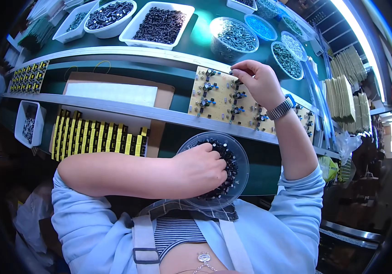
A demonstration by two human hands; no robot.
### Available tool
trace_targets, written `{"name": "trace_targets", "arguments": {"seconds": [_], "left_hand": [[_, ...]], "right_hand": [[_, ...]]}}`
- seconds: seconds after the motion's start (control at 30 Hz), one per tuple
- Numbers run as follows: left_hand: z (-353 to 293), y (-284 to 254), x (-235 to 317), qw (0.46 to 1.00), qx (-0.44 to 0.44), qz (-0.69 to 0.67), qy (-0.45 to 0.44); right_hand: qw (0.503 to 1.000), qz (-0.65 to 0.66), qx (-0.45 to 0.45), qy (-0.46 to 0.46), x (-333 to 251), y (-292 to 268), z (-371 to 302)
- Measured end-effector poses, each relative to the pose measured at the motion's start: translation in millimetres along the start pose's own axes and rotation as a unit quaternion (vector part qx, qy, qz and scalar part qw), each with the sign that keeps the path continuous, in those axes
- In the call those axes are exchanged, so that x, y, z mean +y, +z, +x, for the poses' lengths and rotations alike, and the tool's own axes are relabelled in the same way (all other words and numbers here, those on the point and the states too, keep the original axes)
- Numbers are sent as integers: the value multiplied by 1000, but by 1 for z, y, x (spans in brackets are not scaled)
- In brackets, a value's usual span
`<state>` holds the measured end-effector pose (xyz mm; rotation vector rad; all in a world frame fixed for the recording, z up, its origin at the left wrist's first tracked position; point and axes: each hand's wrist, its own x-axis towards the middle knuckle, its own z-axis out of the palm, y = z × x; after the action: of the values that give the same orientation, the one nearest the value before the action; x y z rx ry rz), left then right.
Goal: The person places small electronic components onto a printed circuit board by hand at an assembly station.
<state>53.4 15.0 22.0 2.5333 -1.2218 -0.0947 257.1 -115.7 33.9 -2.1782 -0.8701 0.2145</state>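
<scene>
Clearly, the relation that matters runs between the tub and the board: the clear round tub (244, 180) of dark components (230, 176) sits close to the body, while the tan circuit board (222, 101) lies beyond it, ahead and to the right, past the lower metal rail (168, 118). The board's long axis slants from upper left to lower right, along the rail. Of the two hands, the right hand (262, 84) is nearer the board, poised above its far edge, thumb and forefinger narrowed on a small dark piece (232, 72) whose shape is too small to make out. The left hand (199, 170) rests in the tub, fingers curled down among the components; its fingertips are hidden, so I cannot tell whether it grips any. The right wrist and forearm cover part of the board, and the left forearm hides the near end of the yellow-and-black parts (100, 137).
</scene>
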Motion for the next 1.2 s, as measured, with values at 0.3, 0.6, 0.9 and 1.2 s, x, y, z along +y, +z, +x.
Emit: {"name": "trace_targets", "arguments": {"seconds": [0.3,0.6,0.9,1.2], "left_hand": [[-9,-2,-4,1000,15,-21,11],[-12,-1,-5,998,33,-58,5],[-12,1,-6,993,64,-104,-8],[-13,-3,-8,984,63,-164,-17]], "right_hand": [[987,-157,-23,15,-11,-4,6],[994,-90,-39,-56,0,-8,5],[967,-186,-49,-165,1,-10,10],[946,-240,-42,-212,-1,-8,12]]}}
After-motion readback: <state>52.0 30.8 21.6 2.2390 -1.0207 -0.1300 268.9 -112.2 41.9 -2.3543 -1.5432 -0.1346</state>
